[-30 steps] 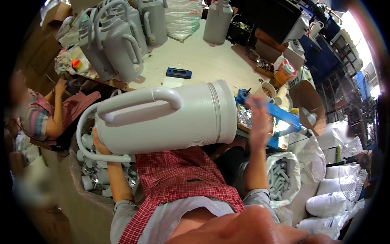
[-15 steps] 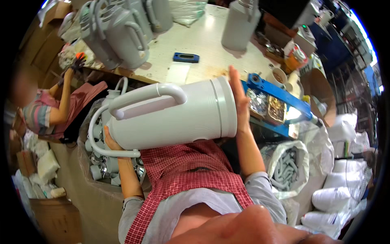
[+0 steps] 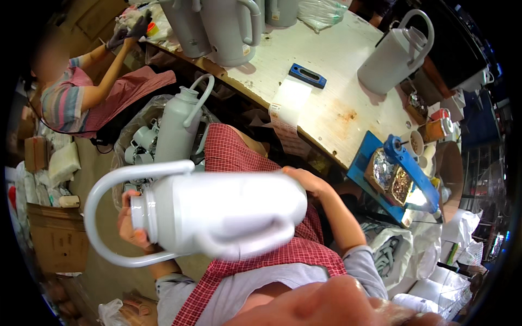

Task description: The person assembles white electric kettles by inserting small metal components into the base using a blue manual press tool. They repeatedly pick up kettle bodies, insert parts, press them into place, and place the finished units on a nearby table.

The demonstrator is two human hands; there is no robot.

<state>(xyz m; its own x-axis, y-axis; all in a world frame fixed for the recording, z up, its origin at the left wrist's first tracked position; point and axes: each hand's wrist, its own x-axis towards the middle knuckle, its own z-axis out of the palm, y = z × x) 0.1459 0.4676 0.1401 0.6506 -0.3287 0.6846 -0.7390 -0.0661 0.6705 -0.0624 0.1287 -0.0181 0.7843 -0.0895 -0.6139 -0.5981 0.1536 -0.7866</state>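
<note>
A pale grey insulated jug (image 3: 234, 201) lies on its side across my lap, slightly blurred. Its neck points left, where my left hand (image 3: 132, 225) is wrapped around it, inside the loop of the carrying handle (image 3: 100, 179). The side handle (image 3: 255, 239) is turned toward my body. At the far upper edge of the base, my right hand (image 3: 305, 180) holds the other end, its fingers partly hidden behind the jug.
A similar jug (image 3: 179, 127) stands left among grey parts in a bag. More jugs (image 3: 231, 32) and a blue tool (image 3: 308, 76) are on the white table (image 3: 326, 117). A blue bench press (image 3: 413, 168) sits right. Left, a co-worker (image 3: 92, 92) wears gloves.
The jug has rolled so its side handle moved from the far side to the near side. My right hand went from flat beside the base to holding it. The view has turned.
</note>
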